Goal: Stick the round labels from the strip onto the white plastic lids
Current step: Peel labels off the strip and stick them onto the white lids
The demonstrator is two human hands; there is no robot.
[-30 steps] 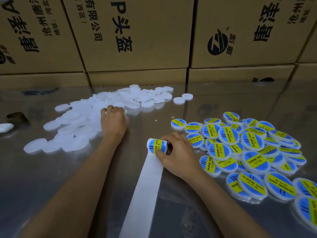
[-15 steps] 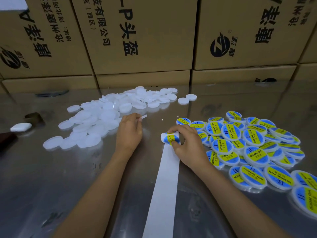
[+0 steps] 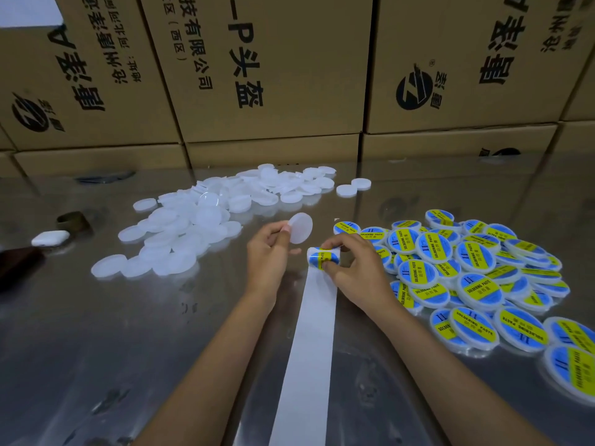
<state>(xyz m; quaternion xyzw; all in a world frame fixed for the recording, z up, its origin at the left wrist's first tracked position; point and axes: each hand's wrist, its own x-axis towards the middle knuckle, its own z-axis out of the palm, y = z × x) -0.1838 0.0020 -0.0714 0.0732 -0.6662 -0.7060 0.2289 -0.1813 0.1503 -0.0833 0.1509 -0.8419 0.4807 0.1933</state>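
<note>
My left hand (image 3: 267, 252) pinches a plain white plastic lid (image 3: 301, 228) by its edge and holds it upright above the table. Just to its right, my right hand (image 3: 351, 268) pinches the rolled end of the label strip (image 3: 323, 257), where a blue and yellow round label shows. The strip's bare white backing (image 3: 309, 355) trails toward me across the table. A heap of unlabelled white lids (image 3: 193, 220) lies at the left. Labelled lids (image 3: 467, 272) are piled at the right.
Stacked cardboard boxes (image 3: 257, 75) wall off the back of the shiny metal table (image 3: 96, 349). A small white case (image 3: 50, 238) and a dark ring-shaped object (image 3: 72, 220) sit at the far left.
My left hand drew back from the pile of plain lids with one lid and raised it beside the strip. My right hand kept hold of the rolled strip end.
</note>
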